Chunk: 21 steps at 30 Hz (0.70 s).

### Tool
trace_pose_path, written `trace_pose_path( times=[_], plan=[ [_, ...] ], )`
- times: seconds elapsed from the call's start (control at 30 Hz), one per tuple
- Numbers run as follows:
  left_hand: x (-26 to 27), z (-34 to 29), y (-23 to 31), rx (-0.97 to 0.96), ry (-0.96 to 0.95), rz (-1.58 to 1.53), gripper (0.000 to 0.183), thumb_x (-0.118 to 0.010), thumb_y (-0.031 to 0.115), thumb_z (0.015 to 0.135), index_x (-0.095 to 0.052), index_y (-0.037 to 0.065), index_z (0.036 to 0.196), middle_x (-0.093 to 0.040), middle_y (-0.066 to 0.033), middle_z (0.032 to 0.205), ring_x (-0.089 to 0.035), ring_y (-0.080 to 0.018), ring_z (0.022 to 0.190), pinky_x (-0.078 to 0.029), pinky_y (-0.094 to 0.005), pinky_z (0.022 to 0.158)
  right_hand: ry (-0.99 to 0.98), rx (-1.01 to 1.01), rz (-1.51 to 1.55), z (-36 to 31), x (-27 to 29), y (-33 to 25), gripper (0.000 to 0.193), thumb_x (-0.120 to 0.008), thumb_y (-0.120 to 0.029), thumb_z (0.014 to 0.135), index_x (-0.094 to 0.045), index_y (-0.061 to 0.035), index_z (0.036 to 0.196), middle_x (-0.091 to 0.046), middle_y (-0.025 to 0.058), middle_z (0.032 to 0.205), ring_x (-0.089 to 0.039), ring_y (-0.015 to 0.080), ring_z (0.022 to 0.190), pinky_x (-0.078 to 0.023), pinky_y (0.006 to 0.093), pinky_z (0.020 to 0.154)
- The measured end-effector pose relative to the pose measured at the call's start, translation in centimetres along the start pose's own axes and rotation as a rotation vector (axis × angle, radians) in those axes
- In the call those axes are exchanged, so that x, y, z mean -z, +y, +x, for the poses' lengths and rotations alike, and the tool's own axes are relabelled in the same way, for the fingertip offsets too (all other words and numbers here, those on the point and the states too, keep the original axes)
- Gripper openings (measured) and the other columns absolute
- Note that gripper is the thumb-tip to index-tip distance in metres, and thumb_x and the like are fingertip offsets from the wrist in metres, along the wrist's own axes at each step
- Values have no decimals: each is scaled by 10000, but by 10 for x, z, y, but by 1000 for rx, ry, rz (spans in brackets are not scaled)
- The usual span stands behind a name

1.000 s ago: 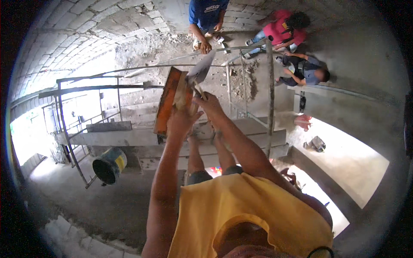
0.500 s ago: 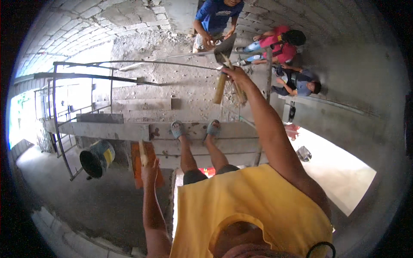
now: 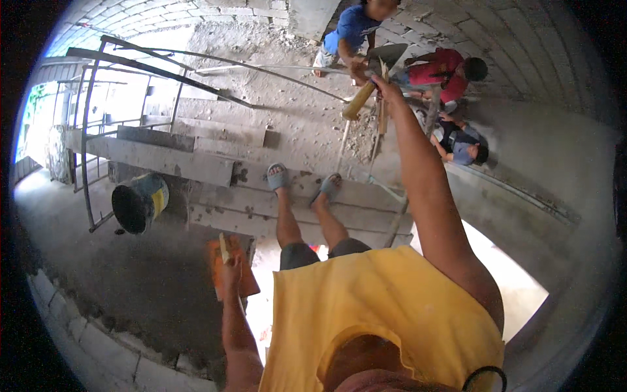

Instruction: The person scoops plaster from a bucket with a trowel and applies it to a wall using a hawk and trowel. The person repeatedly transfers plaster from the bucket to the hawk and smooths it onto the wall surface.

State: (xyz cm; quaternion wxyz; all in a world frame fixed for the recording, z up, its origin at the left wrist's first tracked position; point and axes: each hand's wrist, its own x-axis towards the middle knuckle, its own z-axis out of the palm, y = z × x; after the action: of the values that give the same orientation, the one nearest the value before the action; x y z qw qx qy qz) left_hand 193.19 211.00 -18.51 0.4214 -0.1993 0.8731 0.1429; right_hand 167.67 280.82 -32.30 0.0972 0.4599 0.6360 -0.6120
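My left hand (image 3: pixel 230 269) is closed around the pale handle of an orange rectangular plastering float (image 3: pixel 244 277), low on the left beside a grey plastered surface. My right arm is stretched far forward. In that right hand (image 3: pixel 388 89) is a trowel with a grey metal blade (image 3: pixel 390 55) and a thick wooden handle (image 3: pixel 358 103). Thin pale strips of wood (image 3: pixel 383 121) show beside the same hand; I cannot tell whether it grips them too. A person in a blue shirt (image 3: pixel 356 29) has a hand (image 3: pixel 357 67) close to the trowel blade; contact is unclear.
My sandalled feet (image 3: pixel 277 178) stand on grey planks (image 3: pixel 300 189). A black bucket (image 3: pixel 138 204) lies tilted at left, near metal scaffold bars (image 3: pixel 85 147). Two more people, in red (image 3: pixel 450 75) and grey-blue (image 3: pixel 465 145), are at far right. Rubble (image 3: pixel 287 98) covers the ground beyond.
My view has turned slightly. The trowel has shifted right and upward with my right hand, toward the blue-shirted person's reaching hand. My left hand and the float sit slightly lower.
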Motion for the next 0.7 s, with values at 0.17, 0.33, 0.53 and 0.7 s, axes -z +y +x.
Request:
trace_pose_path(
  times=[0.17, 0.33, 0.53, 0.7],
  plan=[
    [-4, 15, -23, -30, -19, -130, 561, -563, 472, 985, -638, -45, 1189, -695, -245, 1083, -668, -389, 1042, -503, -424, 886, 104, 74, 34, 29, -24, -7, 497, -773, -566, 791, -653, -113, 955, -536, 25, 790, -487, 164, 573, -427, 313, 519],
    [-2, 33, -43, -134, 31, -252, 470, -586, 368, 994, -620, -78, 1140, -682, -274, 1045, -672, -380, 1015, -496, -441, 859, 199, 63, -3, 41, -40, -14, 638, -800, -582, 749, -626, -65, 1079, -522, 52, 777, -492, 188, 579, -441, 344, 499],
    [5, 58, -57, -210, 73, -275, 408, -557, 305, 1014, -614, -46, 1213, -665, -245, 1181, -647, -359, 1115, -489, -406, 926, 283, 94, 283, 22, -78, -30, 377, -745, -455, 867, -599, -109, 899, -525, -11, 703, -491, 132, 581, -427, 313, 545],
    [47, 28, 63, -94, 132, -312, 417, -556, 322, 1013, -610, 21, 1295, -653, -175, 1275, -623, -290, 1190, -466, -379, 986, -413, -15, 786, -92, -150, -41, 247, -596, -328, 992, -568, -100, 903, -444, -30, 666, -420, 115, 556, -421, 292, 595]
  ],
)
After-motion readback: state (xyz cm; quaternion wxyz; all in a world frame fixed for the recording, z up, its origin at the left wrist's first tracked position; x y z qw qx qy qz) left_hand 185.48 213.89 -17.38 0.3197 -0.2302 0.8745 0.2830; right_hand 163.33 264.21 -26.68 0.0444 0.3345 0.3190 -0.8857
